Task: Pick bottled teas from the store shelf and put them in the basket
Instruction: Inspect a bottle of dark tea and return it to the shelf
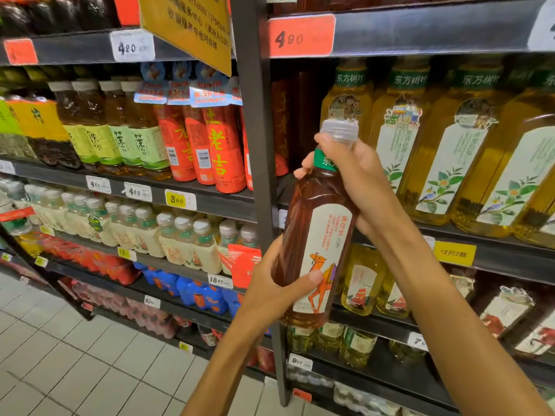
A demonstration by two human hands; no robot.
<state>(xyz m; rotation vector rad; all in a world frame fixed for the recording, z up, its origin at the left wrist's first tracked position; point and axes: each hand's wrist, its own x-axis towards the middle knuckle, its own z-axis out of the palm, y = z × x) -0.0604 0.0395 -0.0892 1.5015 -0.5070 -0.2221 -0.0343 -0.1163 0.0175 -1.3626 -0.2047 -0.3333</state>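
Both hands wrap the dark tea btl (312, 235): right hand (354, 175) at neck, left hand (276, 289) low; person should keep it upright to the basket, not in view

Dark-brown, clear-capped tea bottle (315, 229), slightly tilted, midair

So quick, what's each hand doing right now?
Left hand: grip closed around the lower body of the dark tea bottle.
Right hand: grip closed around the same bottle's neck.
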